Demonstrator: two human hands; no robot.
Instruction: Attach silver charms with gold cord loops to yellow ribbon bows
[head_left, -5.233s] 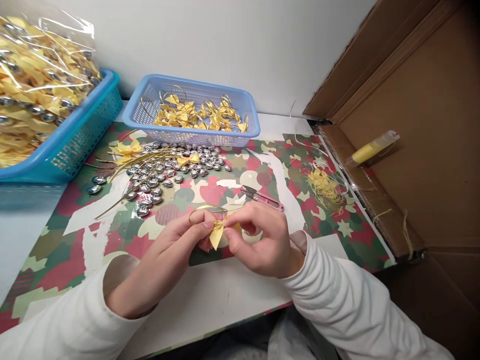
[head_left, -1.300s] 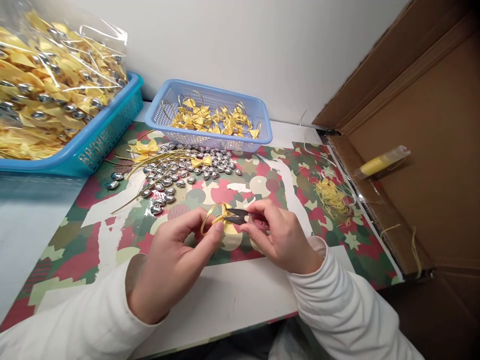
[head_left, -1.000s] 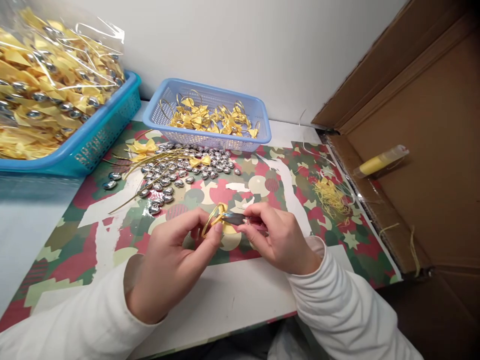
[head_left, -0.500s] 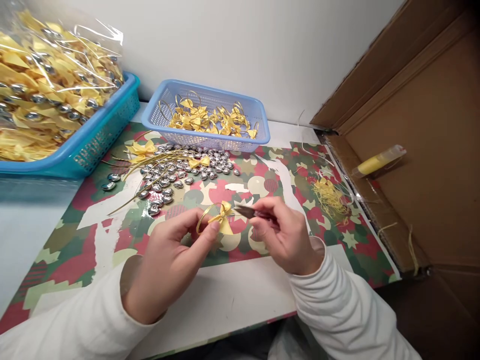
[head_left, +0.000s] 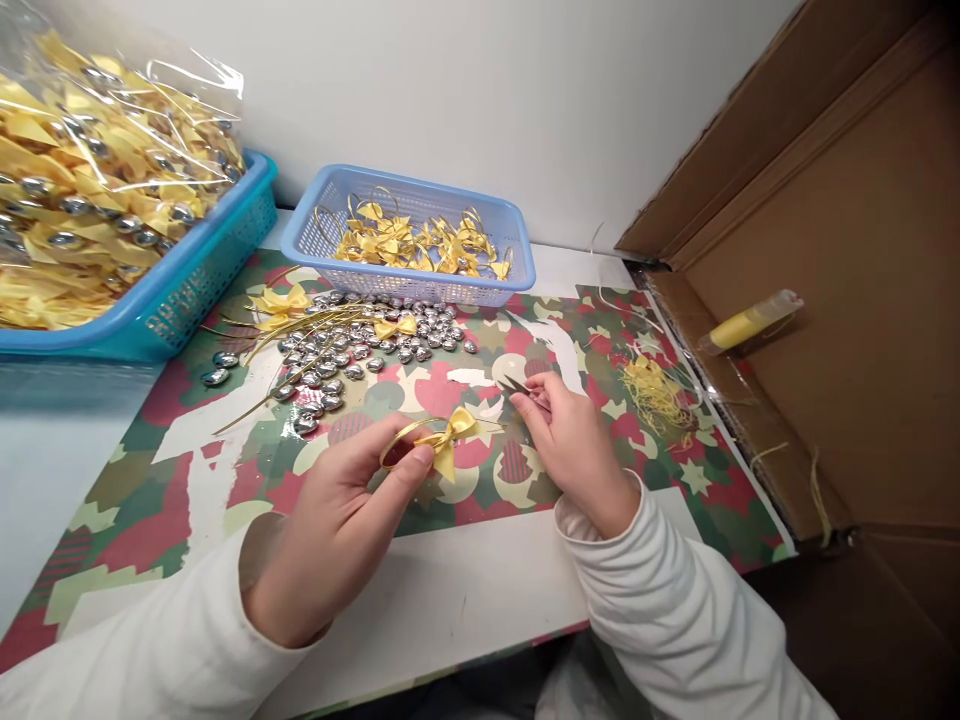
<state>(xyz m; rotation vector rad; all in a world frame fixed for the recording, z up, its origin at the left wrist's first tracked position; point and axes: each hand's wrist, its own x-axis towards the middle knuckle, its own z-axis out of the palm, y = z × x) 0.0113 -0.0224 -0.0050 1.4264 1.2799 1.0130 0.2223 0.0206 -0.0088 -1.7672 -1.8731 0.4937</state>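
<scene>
Bag [head_left: 112, 150]: clear, packed with yellow ribbon and silver beads, sitting in the big basket [head_left: 217, 260].
Stems [head_left: 315, 318]: gold, lying loose across the beads [head_left: 354, 371]; a sleeve dragging over them could send beads rolling.
Left hand [head_left: 352, 520]: thumb and fingers pinched on the bow, well in front of the beads.
Small basket [head_left: 405, 277]: behind the beads, holding looped yellow bows.
Bow [head_left: 450, 432]: between the hands, at the left fingertips, its gold loop [head_left: 405, 430] arching back over them. A tight squeeze could crush the ribbon; a loose one could let it twist. A thin line runs off its right side, perhaps thread, perhaps a needle; if a needle, it could prick.
Snips [head_left: 516, 386]: apart from the bow, points leftward; a careless swing back could nick the ribbon or a left finger.
Right hand [head_left: 581, 445]: fingers closed around the snips.
Thread [head_left: 652, 390]: yellow tangle, well right; strands could snag a cuff.
</scene>
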